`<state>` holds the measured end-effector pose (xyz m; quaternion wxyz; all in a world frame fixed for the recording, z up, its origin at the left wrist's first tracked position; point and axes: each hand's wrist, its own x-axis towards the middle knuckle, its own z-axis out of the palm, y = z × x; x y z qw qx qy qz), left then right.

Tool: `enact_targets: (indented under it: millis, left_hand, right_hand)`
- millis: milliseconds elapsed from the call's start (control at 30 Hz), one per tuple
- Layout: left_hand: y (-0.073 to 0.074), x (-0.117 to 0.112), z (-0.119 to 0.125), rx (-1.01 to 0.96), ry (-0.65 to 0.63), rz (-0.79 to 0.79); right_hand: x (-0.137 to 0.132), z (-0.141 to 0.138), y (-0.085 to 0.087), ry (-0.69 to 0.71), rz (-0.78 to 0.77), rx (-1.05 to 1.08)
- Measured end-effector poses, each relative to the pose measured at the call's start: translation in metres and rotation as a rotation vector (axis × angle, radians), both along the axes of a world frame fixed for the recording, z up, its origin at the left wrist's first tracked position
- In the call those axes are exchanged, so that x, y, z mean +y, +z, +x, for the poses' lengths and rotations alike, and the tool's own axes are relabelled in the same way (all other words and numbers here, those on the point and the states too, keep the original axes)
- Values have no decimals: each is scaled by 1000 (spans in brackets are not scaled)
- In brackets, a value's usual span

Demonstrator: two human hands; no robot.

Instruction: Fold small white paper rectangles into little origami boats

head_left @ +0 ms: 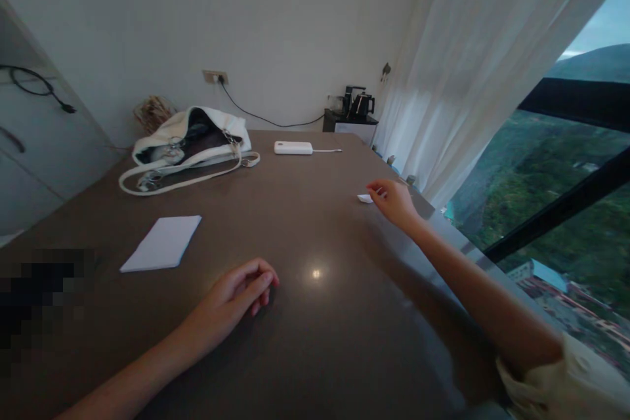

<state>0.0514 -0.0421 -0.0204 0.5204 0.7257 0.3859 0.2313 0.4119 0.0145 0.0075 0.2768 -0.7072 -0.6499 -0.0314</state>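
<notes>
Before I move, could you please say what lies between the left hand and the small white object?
In the head view, only bare brown tabletop separates the left hand from the white object.

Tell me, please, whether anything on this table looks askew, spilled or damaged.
I see no spill or damage. Only the white bag looks slightly untidy: it slumps at the far left of the table, its mouth gaping and its strap looped loosely in front.

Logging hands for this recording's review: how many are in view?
2: the left hand, right of the white pad; the right hand, farther off, beside a small white object. The pixelated patch at left may hide more.
</notes>
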Motion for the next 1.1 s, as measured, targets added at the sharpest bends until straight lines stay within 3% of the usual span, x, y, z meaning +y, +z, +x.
enact_targets:
  millis: [100, 200, 267, 367, 533, 767, 1100]
  left_hand:
    - [11, 6, -7, 220, 80, 374]
    - [22, 25, -29, 576, 303, 772]
    - [28, 39, -50, 866, 451, 844]
    - [35, 54, -80, 1124, 541, 689]
    - [38, 59, -100, 1129, 512, 442]
    - [34, 57, -96, 1179, 514, 505]
    - [52, 52, -94, 1120, 530, 369]
  right_hand:
    - [-21, -43, -5, 203, 19, -25]
    - [-43, -83, -12, 458, -10, -71]
    - [-55, -102, -18, 517, -44, -68]
    - [-65, -118, -27, 588, -83, -60]
    - [-69, -122, -34, 638, -90, -60]
    - [-69, -123, -33, 641, -84, -75]
    - [-68, -123, -34, 650, -61, -74]
